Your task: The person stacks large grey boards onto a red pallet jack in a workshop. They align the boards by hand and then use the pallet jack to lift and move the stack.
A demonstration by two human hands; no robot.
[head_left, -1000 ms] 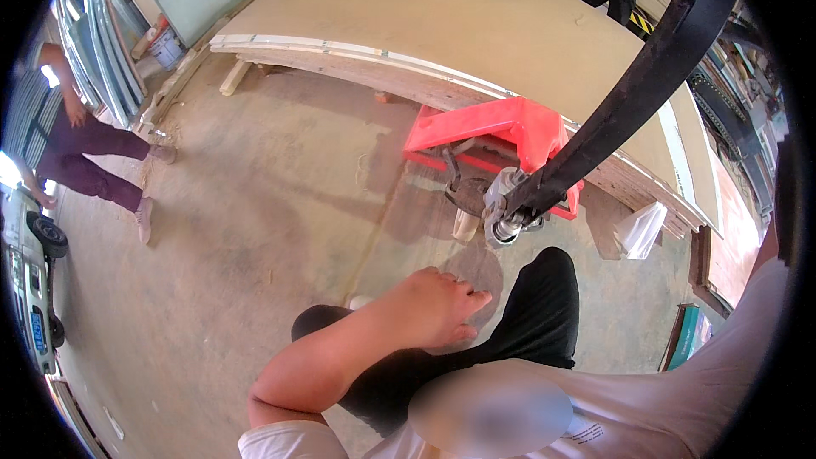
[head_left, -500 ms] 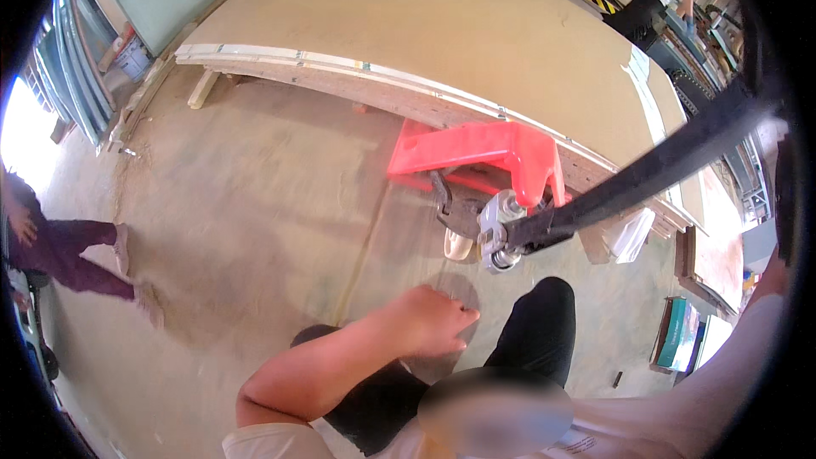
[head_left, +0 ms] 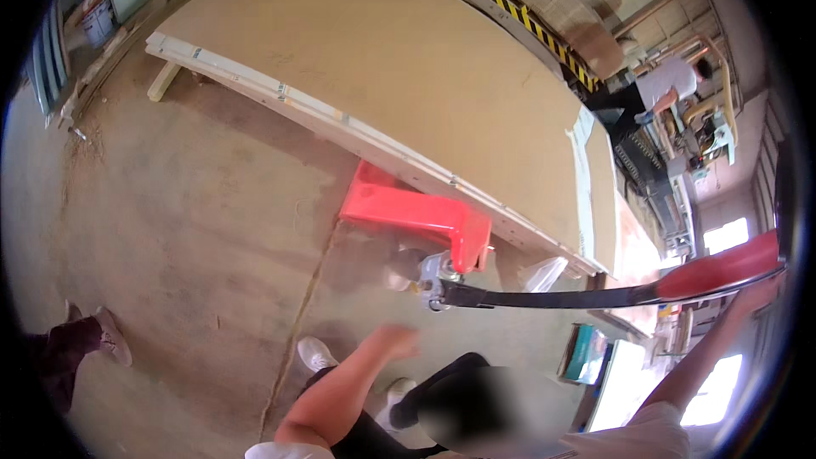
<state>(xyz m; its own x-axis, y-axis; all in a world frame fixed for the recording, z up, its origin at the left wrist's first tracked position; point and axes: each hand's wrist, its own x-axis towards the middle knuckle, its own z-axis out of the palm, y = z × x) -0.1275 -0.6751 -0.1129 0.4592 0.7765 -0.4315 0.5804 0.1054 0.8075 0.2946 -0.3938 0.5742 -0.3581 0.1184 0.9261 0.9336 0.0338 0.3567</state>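
Note:
A red pallet jack stands under the long edge of a stack of large tan boards. Its long black handle, with a red section at the far end, stretches to the right edge. My right arm reaches up to that end, and my right hand is closed on the handle, partly lost at the dark rim. My left hand hangs in the air in front of my legs, away from the jack and touching nothing. Its fingers are smeared by motion.
Another person's legs and shoes are at lower left. A second person bends over equipment at far right. Yellow-black striped edging runs behind the boards. A green box stands on the right. A wooden support sits under the boards' left end.
The view has swung, so the boards and jack appear further left and lower. The handle now looks nearly level, with its red end in sight. My left hand appears lower and further left.

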